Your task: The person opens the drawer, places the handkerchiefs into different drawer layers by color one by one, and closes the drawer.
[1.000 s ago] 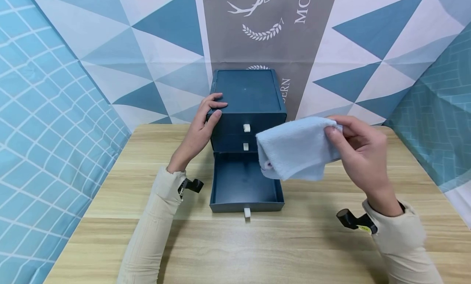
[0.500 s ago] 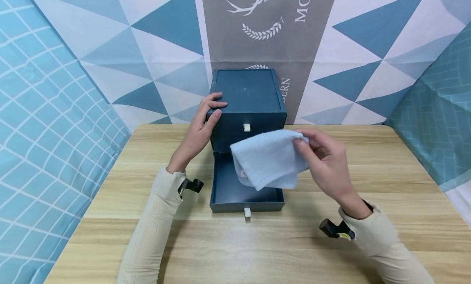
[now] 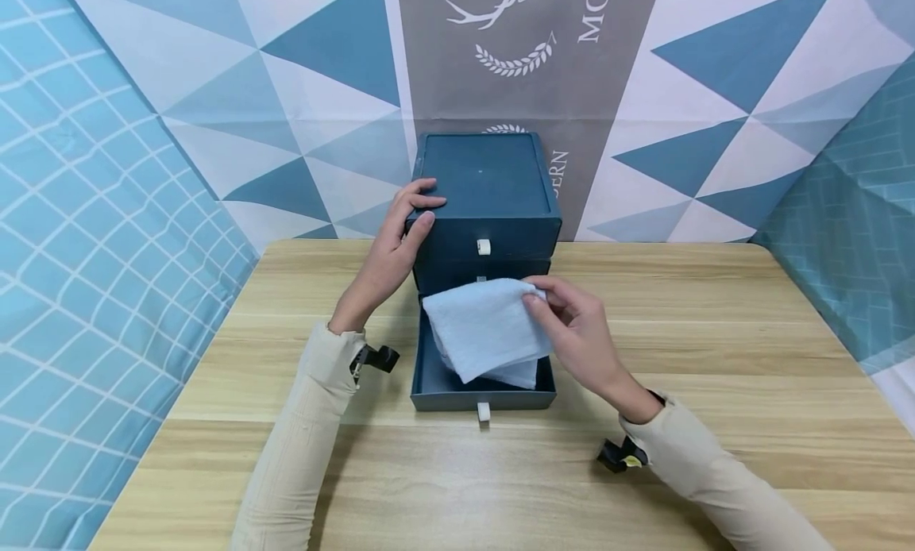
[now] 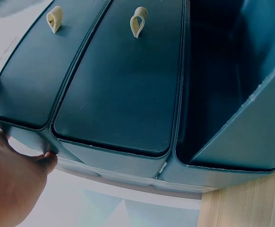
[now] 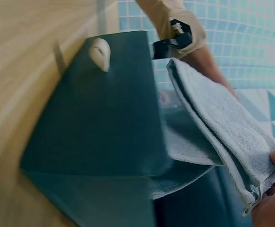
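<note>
A dark blue three-drawer unit stands at the back of the table, its bottom drawer pulled out. My left hand rests over its upper left front corner, fingers extended on the top; the left wrist view shows this hand against the corner and side. With thumb and fingers, my right hand pinches one edge of a folded light blue towel. The towel hangs over the open drawer, its lower part overlapping the inside. In the right wrist view, the towel shows folded layers and a small loop.
The two upper drawers are closed, each with a pale loop tab, as on the top drawer's tab. A wooden table extends around the unit. Patterned cloth hangs behind it and at both sides.
My right hand has carried the towel leftward and down, from right of the unit to over the open bottom drawer. My left hand has stayed on the unit's corner.
</note>
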